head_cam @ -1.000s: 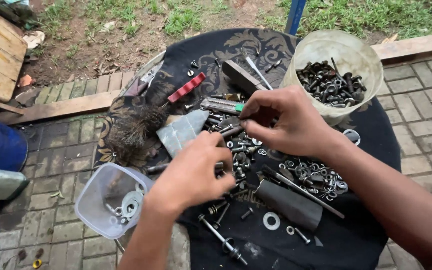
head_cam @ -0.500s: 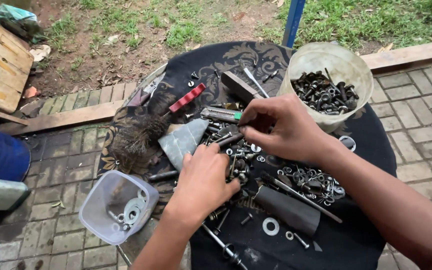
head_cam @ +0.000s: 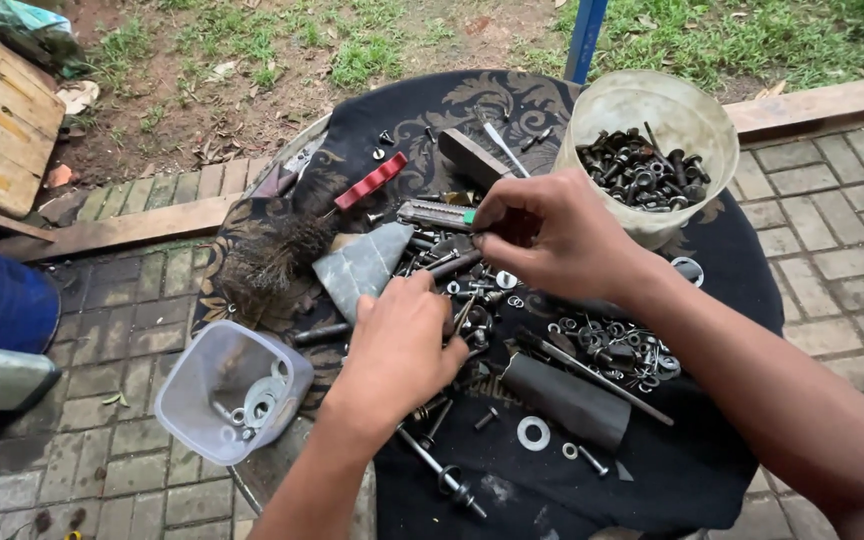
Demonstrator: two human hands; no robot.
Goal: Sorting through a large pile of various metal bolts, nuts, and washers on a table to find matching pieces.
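Hardware pile (head_cam: 482, 290) — under both hands' fingertips (head_cam: 422, 290)

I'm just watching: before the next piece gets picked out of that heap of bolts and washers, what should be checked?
1. Both hands over the heap: left hand and right hand rest on the loose hardware. Ok.
2. Right fingertips holding a piece: hidden by the fingers. Cannot tell.
3. Big tub of bolts upright and within reach. Ok.
4. Small clear tub sits at the table's edge, tilted outward. Not ok.
5. Brush lies clear of the hands. Ok.
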